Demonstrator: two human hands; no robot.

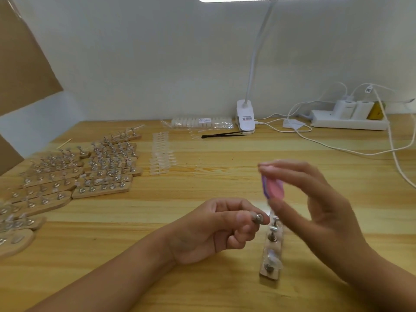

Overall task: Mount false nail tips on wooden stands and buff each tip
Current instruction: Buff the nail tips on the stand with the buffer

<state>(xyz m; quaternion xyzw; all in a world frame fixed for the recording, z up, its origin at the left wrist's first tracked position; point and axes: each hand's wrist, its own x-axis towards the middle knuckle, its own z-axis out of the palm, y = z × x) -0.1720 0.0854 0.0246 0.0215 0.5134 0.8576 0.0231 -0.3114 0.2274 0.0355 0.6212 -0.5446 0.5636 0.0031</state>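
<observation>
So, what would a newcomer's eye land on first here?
The two hands at centre: the right hand pinches a pink-and-purple buffer block above a narrow wooden stand strip, while the left hand grips a small metal peg. Rows of peg-studded wooden stands crowd the left side of the light wooden table.

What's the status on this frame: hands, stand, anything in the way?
Left hand pinches a metal peg. Right hand holds the pink buffer, blurred, by the wooden stand. Nothing seen in the way.
</observation>
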